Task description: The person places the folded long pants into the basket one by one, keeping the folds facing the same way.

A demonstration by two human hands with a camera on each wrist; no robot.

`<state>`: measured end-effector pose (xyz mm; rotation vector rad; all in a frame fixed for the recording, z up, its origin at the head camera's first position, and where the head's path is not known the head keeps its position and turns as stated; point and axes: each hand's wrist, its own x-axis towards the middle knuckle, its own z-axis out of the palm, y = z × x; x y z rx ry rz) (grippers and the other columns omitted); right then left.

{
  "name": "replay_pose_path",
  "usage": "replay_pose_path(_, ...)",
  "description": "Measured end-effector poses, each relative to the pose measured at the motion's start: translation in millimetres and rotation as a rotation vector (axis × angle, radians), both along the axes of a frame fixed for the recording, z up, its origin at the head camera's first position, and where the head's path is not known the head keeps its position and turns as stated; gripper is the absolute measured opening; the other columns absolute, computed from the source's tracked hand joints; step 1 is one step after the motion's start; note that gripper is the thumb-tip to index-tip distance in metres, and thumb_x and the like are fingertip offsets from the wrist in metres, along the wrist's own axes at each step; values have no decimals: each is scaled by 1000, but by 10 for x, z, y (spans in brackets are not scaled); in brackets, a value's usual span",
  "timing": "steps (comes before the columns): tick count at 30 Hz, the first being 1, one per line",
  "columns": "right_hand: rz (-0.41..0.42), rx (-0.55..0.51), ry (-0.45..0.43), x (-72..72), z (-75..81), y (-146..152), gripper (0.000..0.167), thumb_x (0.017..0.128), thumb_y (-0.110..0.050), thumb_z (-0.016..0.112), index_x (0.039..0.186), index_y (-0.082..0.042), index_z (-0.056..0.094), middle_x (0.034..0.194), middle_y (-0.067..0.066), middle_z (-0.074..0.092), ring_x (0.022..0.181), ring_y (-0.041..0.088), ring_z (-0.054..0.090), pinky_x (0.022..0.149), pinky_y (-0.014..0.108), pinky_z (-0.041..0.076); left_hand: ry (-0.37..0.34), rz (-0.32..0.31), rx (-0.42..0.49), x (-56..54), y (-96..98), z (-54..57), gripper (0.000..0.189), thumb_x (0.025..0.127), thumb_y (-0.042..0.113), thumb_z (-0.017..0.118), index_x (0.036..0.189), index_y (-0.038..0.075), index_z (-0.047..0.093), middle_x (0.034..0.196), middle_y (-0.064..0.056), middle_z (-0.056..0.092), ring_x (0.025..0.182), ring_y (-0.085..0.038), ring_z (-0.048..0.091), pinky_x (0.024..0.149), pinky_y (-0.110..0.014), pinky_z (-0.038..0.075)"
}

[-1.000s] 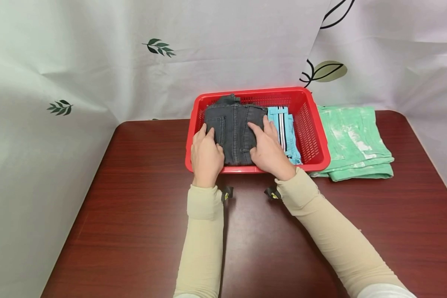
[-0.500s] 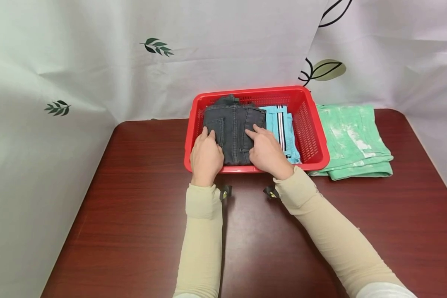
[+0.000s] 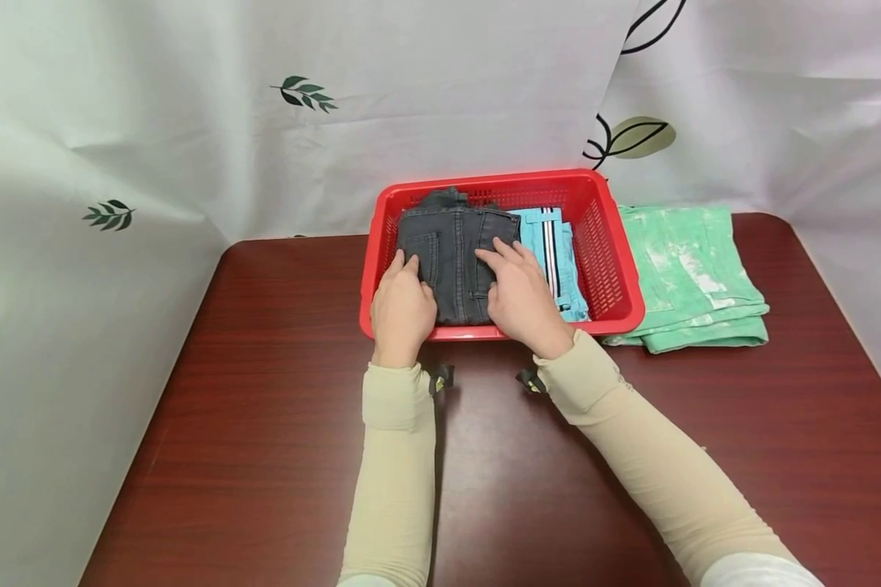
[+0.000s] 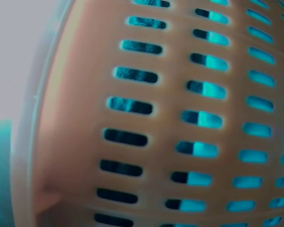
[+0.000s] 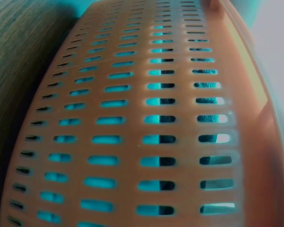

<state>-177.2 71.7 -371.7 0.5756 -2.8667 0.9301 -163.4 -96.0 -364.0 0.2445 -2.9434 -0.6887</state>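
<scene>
Folded dark grey jeans (image 3: 451, 265) lie at the left side of a red slotted plastic basket (image 3: 634, 306) in the head view. My left hand (image 3: 402, 310) reaches over the front rim and touches the jeans' left part with extended fingers. On their right part rests my right hand (image 3: 523, 297), its fingers spread on the denim. Beside the jeans is a folded light blue garment (image 3: 568, 273) with black and white stripes, partly hidden by the right hand. Both wrist views face the basket's slotted outer wall (image 4: 80, 94), and neither hand shows there.
Folded green tie-dye trousers (image 3: 693, 273) lie on the brown wooden table (image 3: 279, 391), just right of the basket. Behind the table hangs a white leaf-print cloth (image 3: 411, 98), and the basket stands close to it. A strip of the basket's right interior is uncovered.
My right hand's fingers have drawn back from the jeans' right edge and now lie spread on top. My left hand stays in nearly the same place on the jeans. The head view has shifted slightly.
</scene>
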Motion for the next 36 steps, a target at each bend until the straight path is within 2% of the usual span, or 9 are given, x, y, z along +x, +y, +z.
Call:
replay_pose_path(5, 33, -105, 137, 56, -14, -3, 48, 91, 6, 54, 138, -1, 60, 151, 22, 46, 146, 40, 30, 120, 47, 21, 27, -8, 19, 3, -10, 1, 49, 98, 16, 57, 144, 0, 53, 155, -16, 42, 141, -32, 43, 112, -47, 39)
replay_pose_path(9, 45, -162, 182, 84, -19, 11, 46, 92, 6, 54, 137, -2, 61, 151, 20, 46, 146, 38, 30, 119, 48, 24, 37, -10, 36, 5, -8, 16, 50, 98, 18, 59, 144, 0, 53, 155, -17, 42, 141, -32, 43, 112, -47, 38)
replay_pose_path(17, 30, -249, 227, 156, 26, 99, 43, 93, -1, 61, 136, -4, 62, 150, 18, 48, 145, 36, 33, 117, 52, 28, 56, -2, 62, 20, 7, 42, 53, 97, 20, 62, 146, 2, 52, 155, -17, 42, 141, -33, 43, 112, -48, 39)
replay_pose_path(24, -5, -278, 186, 225, 54, 214, 47, 92, -7, 65, 139, -4, 59, 151, 17, 46, 145, 33, 31, 115, 55, 30, 46, 3, 77, 48, 32, 60, 55, 97, 22, 62, 148, 4, 50, 157, -16, 39, 144, -31, 38, 114, -47, 36)
replay_pose_path(27, -23, -292, 192, 249, 73, 271, 49, 92, -8, 66, 140, -4, 58, 151, 16, 46, 145, 33, 32, 116, 56, 28, 53, 2, 84, 68, 55, 79, 56, 97, 23, 62, 148, 5, 50, 158, -15, 38, 145, -31, 36, 114, -47, 35)
replay_pose_path(32, -51, -337, 253, 280, 116, 388, 51, 90, -8, 69, 139, -3, 58, 148, 17, 50, 142, 33, 36, 118, 53, 25, 92, -28, 101, 97, 104, 103, 54, 97, 21, 62, 147, 5, 51, 157, -15, 39, 145, -31, 37, 115, -46, 34)
replay_pose_path(36, -84, -375, 273, 306, 148, 475, 50, 91, -9, 69, 139, -3, 58, 149, 15, 49, 141, 31, 37, 116, 52, 27, 109, -53, 102, 110, 139, 123, 53, 97, 20, 61, 147, 5, 51, 157, -15, 39, 145, -31, 37, 115, -45, 34)
